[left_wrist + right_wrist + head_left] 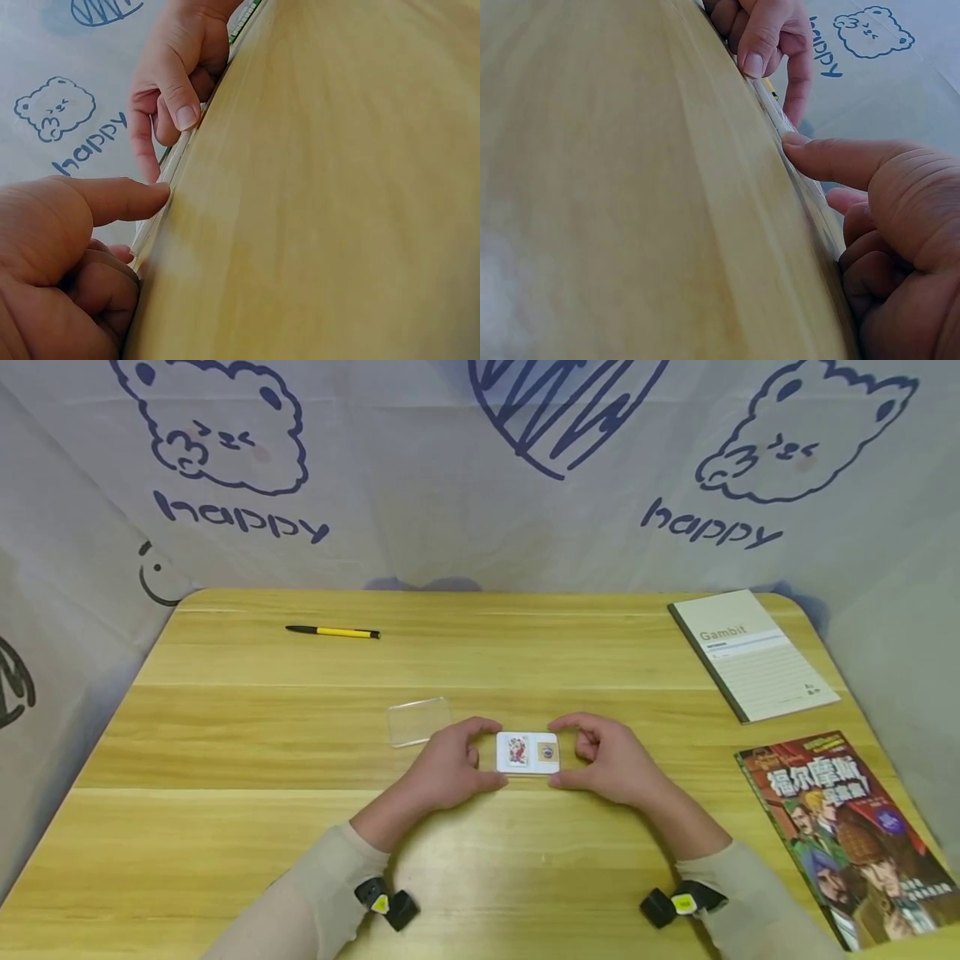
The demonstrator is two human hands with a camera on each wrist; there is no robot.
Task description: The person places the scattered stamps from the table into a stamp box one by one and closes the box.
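A small white card case (532,753) lies flat on the wooden table, with a tiny patterned playing card (517,751) on its left side and a tan square piece (548,752) on its right. My left hand (452,766) holds the left end, thumb at the near corner and forefinger at the far one. At the opposite end, my right hand (617,762) grips in the same way. Both wrist views show the case only edge-on, low against the tabletop. Just beyond my left hand lies a clear plastic lid (418,723).
A yellow and black pen (333,632) lies at the back left of the table (225,727). On the right are a Gambit notebook (753,656) and, nearer, a colourful comic-style book (847,843). A printed white curtain (420,485) hangs behind.
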